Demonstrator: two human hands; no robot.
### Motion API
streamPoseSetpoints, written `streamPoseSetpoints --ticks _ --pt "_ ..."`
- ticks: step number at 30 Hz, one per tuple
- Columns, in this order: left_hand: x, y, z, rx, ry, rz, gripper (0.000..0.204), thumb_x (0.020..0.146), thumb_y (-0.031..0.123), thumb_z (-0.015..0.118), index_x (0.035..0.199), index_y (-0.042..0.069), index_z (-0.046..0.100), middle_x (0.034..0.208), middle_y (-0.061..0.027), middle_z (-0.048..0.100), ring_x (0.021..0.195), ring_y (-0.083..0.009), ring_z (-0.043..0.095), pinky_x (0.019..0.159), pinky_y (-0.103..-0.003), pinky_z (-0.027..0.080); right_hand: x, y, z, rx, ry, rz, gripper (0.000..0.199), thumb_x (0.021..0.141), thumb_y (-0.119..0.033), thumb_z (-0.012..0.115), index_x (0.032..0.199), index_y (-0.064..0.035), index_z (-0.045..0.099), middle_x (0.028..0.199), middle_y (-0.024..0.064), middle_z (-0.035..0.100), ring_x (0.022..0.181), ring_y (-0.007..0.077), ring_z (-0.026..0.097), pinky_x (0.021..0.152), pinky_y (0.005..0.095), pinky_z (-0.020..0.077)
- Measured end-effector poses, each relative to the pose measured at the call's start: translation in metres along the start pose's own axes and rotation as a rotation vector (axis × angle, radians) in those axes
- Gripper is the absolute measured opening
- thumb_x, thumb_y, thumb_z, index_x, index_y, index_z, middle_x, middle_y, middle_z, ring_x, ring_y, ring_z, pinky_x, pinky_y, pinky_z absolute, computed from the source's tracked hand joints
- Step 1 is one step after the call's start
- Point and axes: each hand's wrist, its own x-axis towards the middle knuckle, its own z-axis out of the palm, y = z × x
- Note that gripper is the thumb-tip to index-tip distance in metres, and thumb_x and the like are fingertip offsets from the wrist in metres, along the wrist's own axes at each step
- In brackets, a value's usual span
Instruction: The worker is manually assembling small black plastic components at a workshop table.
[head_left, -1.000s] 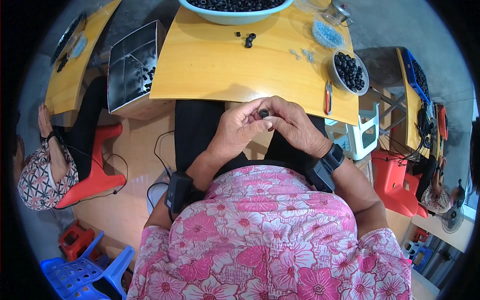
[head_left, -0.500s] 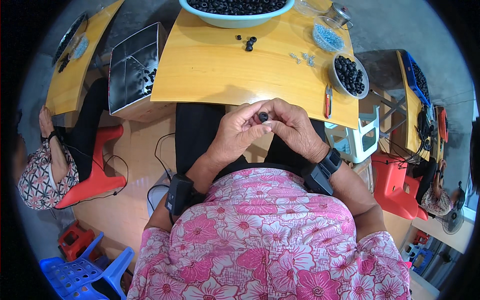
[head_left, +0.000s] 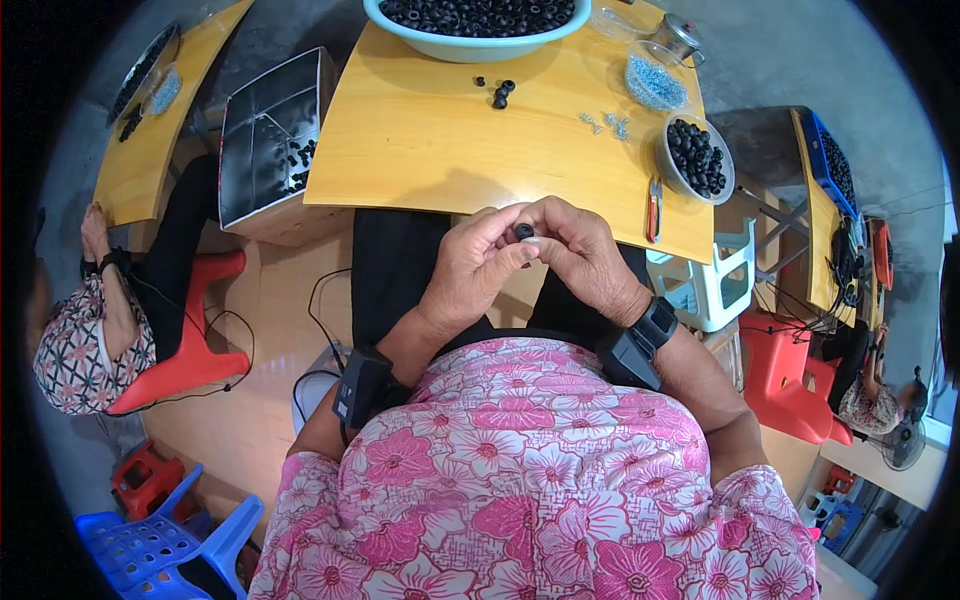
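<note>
Between the fingertips of both my hands sits a small black round part with a hole in it [head_left: 523, 232]. My left hand [head_left: 475, 262] pinches it from the left, thumb near its lower side. From the right, my right hand [head_left: 580, 250] closes on it too, fingers curled around. Both hands are just off the table's front edge, above my lap. On the yellow table [head_left: 430, 140] lie a few loose black parts [head_left: 502, 95] and a small scatter of clear bluish pieces [head_left: 617, 127]. Whether a smaller piece is inside the held part, I cannot tell.
A light-blue basin [head_left: 470, 45] heaped with black parts stands at the back. On the right are a tub of black parts [head_left: 697, 158], a tub of bluish pieces [head_left: 655, 82], a metal cup [head_left: 677, 36] and red-handled pliers [head_left: 654, 212]. Left is a lined box [head_left: 268, 140]; co-workers sit both sides.
Both hands stay together at nearly the same place. The black part has shifted very slightly and the left thumb sits a little closer to it.
</note>
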Motion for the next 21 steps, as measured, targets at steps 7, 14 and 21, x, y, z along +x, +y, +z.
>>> streamPoseSetpoints --ticks 7,14,21 --pt "0.000 -0.006 -0.001 -0.080 -0.032 -0.029 0.040 0.092 0.013 0.062 0.126 -0.005 0.051 0.102 -0.0021 0.056 0.089 -0.0068 0.052 0.082 -0.021 0.044 0.001 -0.002 -0.001 -0.044 0.014 -0.029 0.013 0.084 -0.002 0.058 0.097 0.0012 0.056 0.081 0.0092 0.060 0.076 0.0160 0.056 0.071 0.0287 0.0468" --pt "0.000 -0.007 -0.002 -0.063 -0.038 -0.082 0.036 0.093 0.013 0.061 0.123 -0.005 0.053 0.102 -0.0019 0.056 0.090 -0.0069 0.052 0.082 -0.021 0.044 0.000 0.002 0.002 -0.032 0.006 0.027 0.014 0.083 -0.001 0.058 0.097 0.0014 0.056 0.081 0.0085 0.059 0.076 0.0151 0.056 0.071 0.0286 0.0472" --pt "-0.002 -0.012 0.001 -0.162 0.009 -0.082 0.040 0.095 0.015 0.058 0.129 -0.004 0.051 0.102 -0.0034 0.058 0.089 -0.0085 0.054 0.080 -0.023 0.046 0.003 0.009 0.007 0.051 0.021 0.030 0.015 0.086 -0.002 0.059 0.099 0.0019 0.055 0.082 0.0076 0.058 0.077 0.0124 0.057 0.070 0.0268 0.0478"
